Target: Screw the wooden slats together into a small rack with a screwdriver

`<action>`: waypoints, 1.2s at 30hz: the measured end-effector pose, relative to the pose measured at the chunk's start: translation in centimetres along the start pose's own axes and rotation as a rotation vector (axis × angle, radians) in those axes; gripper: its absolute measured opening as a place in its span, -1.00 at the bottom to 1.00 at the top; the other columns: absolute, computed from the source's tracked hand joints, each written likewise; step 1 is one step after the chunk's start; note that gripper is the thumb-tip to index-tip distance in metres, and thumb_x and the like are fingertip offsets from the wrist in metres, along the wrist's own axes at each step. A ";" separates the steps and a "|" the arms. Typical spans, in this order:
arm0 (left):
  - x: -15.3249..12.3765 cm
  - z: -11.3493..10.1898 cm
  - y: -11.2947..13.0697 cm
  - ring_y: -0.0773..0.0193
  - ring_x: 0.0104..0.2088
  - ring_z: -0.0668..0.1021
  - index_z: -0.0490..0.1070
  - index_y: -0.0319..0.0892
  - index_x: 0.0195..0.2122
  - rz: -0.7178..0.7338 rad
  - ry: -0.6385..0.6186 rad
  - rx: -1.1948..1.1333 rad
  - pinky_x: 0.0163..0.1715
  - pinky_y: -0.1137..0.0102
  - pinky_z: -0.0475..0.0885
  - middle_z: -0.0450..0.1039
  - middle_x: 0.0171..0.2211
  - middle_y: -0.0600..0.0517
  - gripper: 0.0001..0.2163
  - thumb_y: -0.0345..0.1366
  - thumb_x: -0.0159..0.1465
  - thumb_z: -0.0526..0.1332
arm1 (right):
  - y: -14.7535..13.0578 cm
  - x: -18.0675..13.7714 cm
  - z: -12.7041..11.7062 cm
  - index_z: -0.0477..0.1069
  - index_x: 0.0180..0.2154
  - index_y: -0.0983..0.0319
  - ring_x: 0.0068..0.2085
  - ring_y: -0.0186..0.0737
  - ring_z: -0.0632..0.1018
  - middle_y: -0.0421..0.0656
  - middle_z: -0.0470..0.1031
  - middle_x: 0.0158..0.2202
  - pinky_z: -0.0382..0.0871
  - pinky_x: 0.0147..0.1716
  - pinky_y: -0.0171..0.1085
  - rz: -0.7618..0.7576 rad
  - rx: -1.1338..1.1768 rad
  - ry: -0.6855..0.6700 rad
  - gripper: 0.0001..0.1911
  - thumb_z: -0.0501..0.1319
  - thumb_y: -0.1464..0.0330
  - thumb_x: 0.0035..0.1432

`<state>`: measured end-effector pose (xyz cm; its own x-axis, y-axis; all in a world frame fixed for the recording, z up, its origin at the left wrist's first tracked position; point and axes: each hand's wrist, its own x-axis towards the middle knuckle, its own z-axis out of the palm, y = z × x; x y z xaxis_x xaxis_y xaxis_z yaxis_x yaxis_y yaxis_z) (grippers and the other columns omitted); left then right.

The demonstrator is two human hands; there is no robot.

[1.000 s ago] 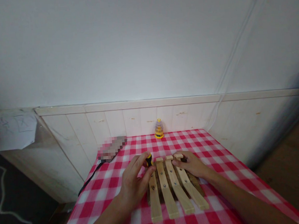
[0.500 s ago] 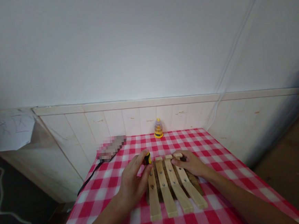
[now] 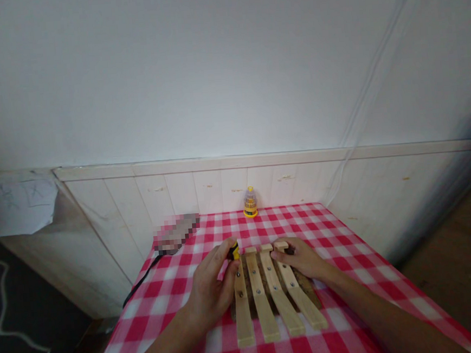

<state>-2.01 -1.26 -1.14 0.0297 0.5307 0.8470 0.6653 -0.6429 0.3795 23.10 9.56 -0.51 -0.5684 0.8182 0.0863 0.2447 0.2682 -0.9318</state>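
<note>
My left hand (image 3: 211,279) pinches a short yellow-and-black screwdriver (image 3: 235,250) between thumb and fingers, upright over the far end of the leftmost wooden strip; its tip is hidden. Several pale wooden strips (image 3: 266,315) with bends fan out over a dark brown board (image 3: 307,289). Shiny screw heads show in pairs along the strips. My right hand (image 3: 301,257) is closed on the far right end of this wooden piece, its thumb across the rightmost strip and its other fingers mostly hidden behind.
A red-and-white checked cloth (image 3: 165,323) covers the table. At the back stands a clear tiered case with a yellow base (image 3: 250,203), close to the white wall (image 3: 228,90). A blurred-out object (image 3: 177,235) with a black strap lies at the back left.
The screwdriver handle has turned a little between my left fingers, showing a different stretch of yellow and black. My right hand keeps its hold on the wooden piece.
</note>
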 end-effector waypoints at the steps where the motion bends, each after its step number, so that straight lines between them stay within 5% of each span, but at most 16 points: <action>1: 0.0 0.0 0.0 0.22 -0.05 0.67 0.28 -0.07 0.29 0.000 0.001 0.000 -0.03 0.37 0.62 0.60 0.01 -0.09 -0.54 -0.45 0.38 0.19 | 0.1 0.0 0.0 0.34 -0.46 0.19 -0.42 -0.24 0.39 -0.27 0.30 -0.48 0.25 -0.38 -0.28 0.000 -0.001 0.001 -0.55 0.36 -0.03 0.07; 15: 0.8 0.1 0.6 0.29 -0.26 0.62 0.35 -0.06 0.21 0.010 0.051 -0.007 -0.26 0.44 0.60 0.55 -0.19 -0.01 -0.60 -0.38 0.36 0.29 | 0.4 0.0 0.0 0.35 -0.46 0.19 -0.41 -0.24 0.38 -0.27 0.29 -0.48 0.23 -0.39 -0.29 -0.007 -0.017 0.004 -0.56 0.36 -0.02 0.08; 36: -0.3 0.4 -0.1 0.18 -0.07 0.70 0.23 -0.05 0.35 -0.043 0.016 0.020 -0.06 0.30 0.65 0.60 0.03 -0.11 -0.49 -0.43 0.39 0.18 | 0.4 0.0 0.0 0.30 -0.48 0.18 -0.41 -0.25 0.35 -0.27 0.26 -0.49 0.21 -0.42 -0.32 -0.038 -0.054 0.008 -0.52 0.34 -0.06 0.10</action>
<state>-1.82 -1.10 -1.57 -0.0115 0.5486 0.8360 0.6805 -0.6083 0.4085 23.22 9.70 -0.86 -0.5718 0.8109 0.1244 0.2650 0.3260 -0.9075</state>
